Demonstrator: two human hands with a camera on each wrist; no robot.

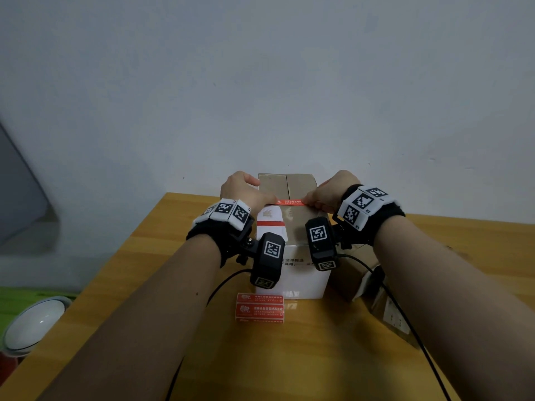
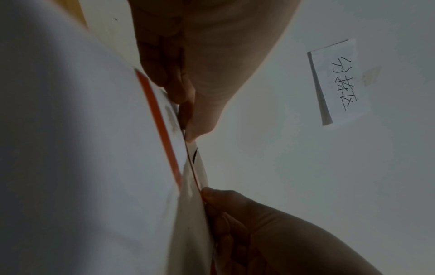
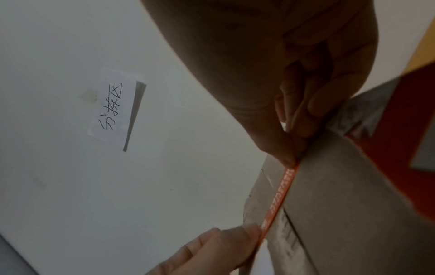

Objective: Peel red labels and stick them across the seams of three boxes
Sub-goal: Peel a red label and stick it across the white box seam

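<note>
A makeshift packing or sorting station in a plain room: a wooden table (image 1: 289, 357) stands against a bare white wall (image 1: 260, 82), carrying stacked cardboard boxes (image 1: 298, 276) and, at centre foreground, a roll of red printed labels (image 1: 259, 309). A handwritten paper sign (image 3: 116, 109) taped to the wall, at centre left of the right-wrist view, reads as a sorting-area notice. A white bowl-shaped object (image 1: 34, 322) sits at lower left.
</note>
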